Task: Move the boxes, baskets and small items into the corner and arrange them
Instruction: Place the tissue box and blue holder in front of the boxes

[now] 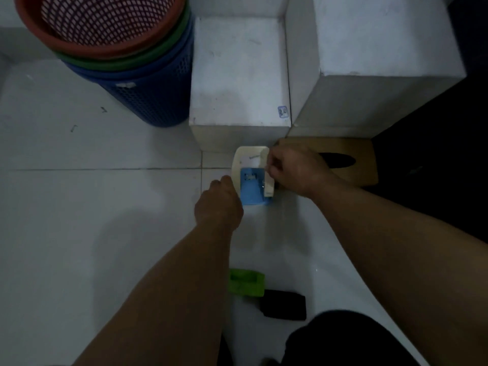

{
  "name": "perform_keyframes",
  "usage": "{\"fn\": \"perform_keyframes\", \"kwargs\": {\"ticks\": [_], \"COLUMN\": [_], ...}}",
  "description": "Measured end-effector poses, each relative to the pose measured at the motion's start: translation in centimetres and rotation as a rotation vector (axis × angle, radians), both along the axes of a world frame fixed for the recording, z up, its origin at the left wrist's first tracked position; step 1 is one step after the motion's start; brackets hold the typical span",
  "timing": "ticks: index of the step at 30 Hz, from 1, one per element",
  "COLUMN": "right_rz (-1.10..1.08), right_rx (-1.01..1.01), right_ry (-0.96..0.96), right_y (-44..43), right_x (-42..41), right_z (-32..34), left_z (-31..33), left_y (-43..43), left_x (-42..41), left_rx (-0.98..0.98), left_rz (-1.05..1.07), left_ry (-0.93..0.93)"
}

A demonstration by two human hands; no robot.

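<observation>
At the far left, a stack of mesh baskets [124, 51] stands on the white tiled floor [79, 207]: a red one nested on top, a green rim below it, blue ones at the bottom. Just beside it to the right sits a low white box [239, 75], with a small blue sticker [282, 112] near its front right corner.

In front of that box, my left hand [219, 204] is curled closed against the left edge of a small cream holder with a blue insert [252, 178], which sits on the floor. My fingers are hidden under the back of the hand, so I cannot tell how firmly they grip it. My right hand [298, 170] pinches the holder's right side, thumb and fingers closed on the cream wall.

Below, between my forearms, a green item [247, 282] lies on the floor, touching a black item [285, 307] at its right.

To the right of the low box, pressed against it, stands a taller white box [369, 62]. In front of that, behind my right hand, lies a flat brown cardboard box [351, 162] with a dark oval slot in its top. The far right is too dark to read.
</observation>
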State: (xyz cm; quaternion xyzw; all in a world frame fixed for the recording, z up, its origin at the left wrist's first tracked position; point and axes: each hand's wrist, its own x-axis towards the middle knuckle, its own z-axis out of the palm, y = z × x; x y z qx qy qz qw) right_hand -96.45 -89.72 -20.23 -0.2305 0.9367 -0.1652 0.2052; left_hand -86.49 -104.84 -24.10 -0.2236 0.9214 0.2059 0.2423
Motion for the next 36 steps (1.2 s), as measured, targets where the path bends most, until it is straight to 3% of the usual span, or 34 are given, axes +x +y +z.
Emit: {"fn": "perform_keyframes", "kwargs": {"ticks": [3,6,9,12,17,23,27,32,36], "right_rz": [0.416,0.716,0.911,1.034,1.045,0.940,0.871,0.684,0.504], "right_rx": [0.225,0.441,0.545,0.565,0.581,0.588,0.587,0.645,0.596], "right_ry": [-0.243,-0.452,-0.510,-0.436,-0.373,-0.435,-0.471,-0.528,-0.424], "right_y": [1.6,3.1,4.3,4.8,5.8,7.5,8.1,9.4,11.1], "right_x": [4.0,8.7,12.5,14.9,16.3,17.2,18.1,16.6,12.0], "right_z": [-1.3,-3.4,-4.6,-5.6,-6.7,-7.0,-7.1,-7.0,-5.2], "left_z": [-0.9,-1.3,-2.3,-3.2,-2.7,-1.8,-0.4,0.8,1.3], "left_y": [1.4,3.0,4.6,5.1,5.0,4.9,5.3,6.1,8.9], "left_x": [3.6,5.9,7.6,8.8,10.9,11.6,9.4,5.0,2.1], "left_rx": [0.095,0.185,0.113,0.004,-0.119,-0.167,-0.176,-0.173,-0.196], "left_rz": [-0.452,-0.692,-0.879,-0.972,-0.896,-0.992,-0.970,-0.918,-0.889], "left_ry": [-0.227,-0.460,-0.607,-0.567,-0.376,-0.404,-0.321,-0.290,-0.275]}}
